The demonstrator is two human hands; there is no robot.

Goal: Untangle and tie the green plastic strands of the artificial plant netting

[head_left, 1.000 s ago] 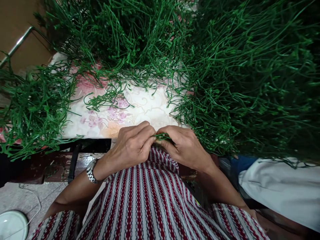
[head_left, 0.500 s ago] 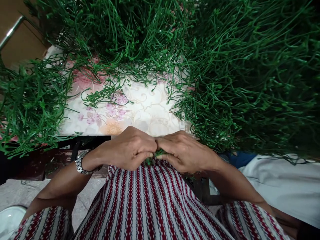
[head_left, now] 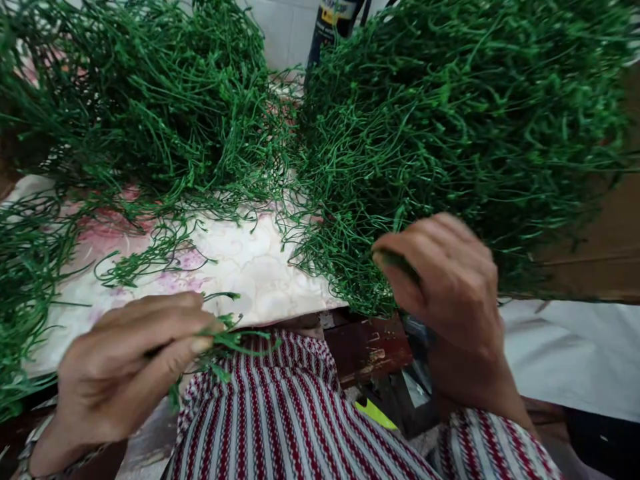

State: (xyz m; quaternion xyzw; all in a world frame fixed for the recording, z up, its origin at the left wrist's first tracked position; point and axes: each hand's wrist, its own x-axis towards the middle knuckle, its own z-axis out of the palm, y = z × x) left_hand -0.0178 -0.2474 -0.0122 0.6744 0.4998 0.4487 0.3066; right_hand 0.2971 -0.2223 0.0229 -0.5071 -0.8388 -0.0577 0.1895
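From the head view, here was my left hand (head_left: 135,373), thumb pressed to fingers, gripping a small bunch (head_left: 235,340) of green stems by one end, the tips splaying out above my striped clothing (head_left: 265,407), just off the table's near edge. And my right hand (head_left: 440,287), up in front of the big right heap (head_left: 450,133), curled with the thumb drawn toward the forefinger; blur and dark green behind the gap meant I could not tell whether it held a stem. A light pinch near the ends seemed best for the left, firm enough to keep the stems together, soft enough not to bruise them; a few stuck out unevenly, so evening them looked worthwhile. For the right, fingertips rather than a full fist would likely have suited such a tangle, taking few stems at once. On to the containers: a dark bottle (head_left: 335,23) stood behind the heaps, its contents hidden. Brown board (head_left: 595,247) showed at the far right, beside the right heap; whether it belonged to a box, I could not tell. The left heap (head_left: 150,113) and the loose stems (head_left: 145,257) lay straight on the flowered cloth (head_left: 260,280), in no container.
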